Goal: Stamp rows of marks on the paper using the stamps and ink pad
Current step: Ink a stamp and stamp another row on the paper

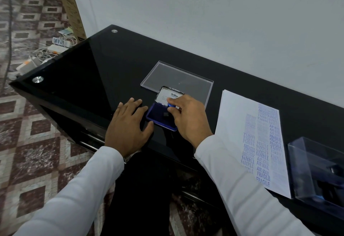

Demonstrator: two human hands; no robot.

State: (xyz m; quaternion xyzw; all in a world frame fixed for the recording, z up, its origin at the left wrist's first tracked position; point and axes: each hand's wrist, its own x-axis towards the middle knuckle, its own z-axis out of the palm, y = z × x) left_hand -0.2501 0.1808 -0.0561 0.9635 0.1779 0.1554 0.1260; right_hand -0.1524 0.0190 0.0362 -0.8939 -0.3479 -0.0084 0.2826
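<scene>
Now the right hand (188, 116) pinches a small blue-handled stamp (170, 106) and holds it down on the blue ink pad (158, 116), which sits open near the front edge of the black glass table (89, 64), its lid (170, 95) tipped up behind. The left hand (126, 124) lies flat and spread just beside the pad, thumb at its near corner. Trouble could start right there: the glass looks slick, so a hard press might skate the pad toward the edge if that steadying hand lifts. The paper (234, 116) lies to the right, already crowded with blue rows, so an over-inked stamp could smudge or overlap a mark. A clear tray (176, 79) waits behind, a clear box (316, 170) at the far right.
</scene>
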